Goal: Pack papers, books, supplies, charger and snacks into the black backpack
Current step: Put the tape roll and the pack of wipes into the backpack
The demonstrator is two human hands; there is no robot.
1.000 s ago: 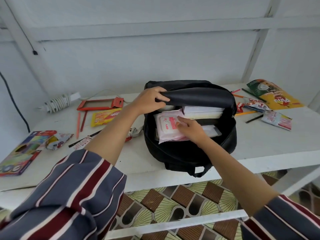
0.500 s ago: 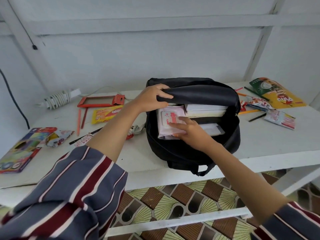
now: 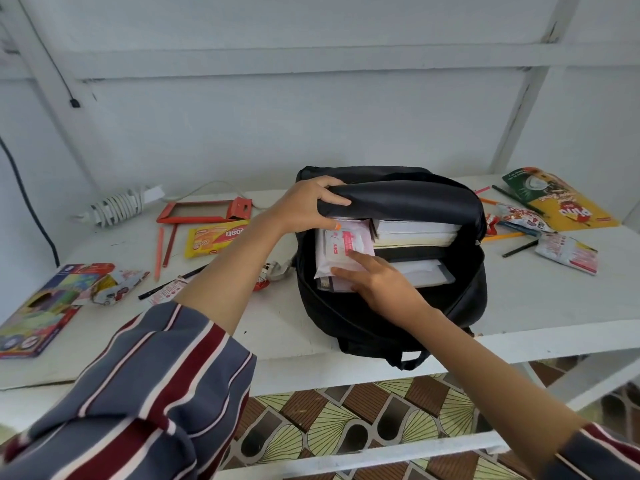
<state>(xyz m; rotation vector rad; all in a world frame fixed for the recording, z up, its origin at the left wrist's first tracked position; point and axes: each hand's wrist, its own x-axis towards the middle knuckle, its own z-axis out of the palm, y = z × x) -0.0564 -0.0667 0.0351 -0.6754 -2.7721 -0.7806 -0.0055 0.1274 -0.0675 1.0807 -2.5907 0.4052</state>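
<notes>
1. The black backpack [image 3: 464,299] stands on the white bench [image 3: 536,306] at its front edge, right of the middle, with its mouth open toward the person.
2. The left hand [image 3: 304,206] is curled round the flap [image 3: 408,202] at the mouth's upper rim, fingers over and thumb under, holding it up. The fabric looks thin and limp, so it would probably sag shut if released. The folded rim is the sensible place to hold it.
3. The right hand [image 3: 384,289] rests on a pink-and-white packet [image 3: 341,249] at the left of the mouth, beside stacked books [image 3: 415,232]. Its fingers are straight and pressing, wrapped round nothing.
4. The packet looks light, soft and plastic-wrapped, so it is likely slippery and squashy. Pushing its broad face should suit it better than pinching a corner.
5. The books look stiff and heavy. They probably steady the bag and give the packet a firm wall to slide against.
6. A coiled white charger [image 3: 114,206] lies toward the bench's back left corner and a yellow snack packet [image 3: 216,237] lies left of the bag, both not yet packed.
</notes>
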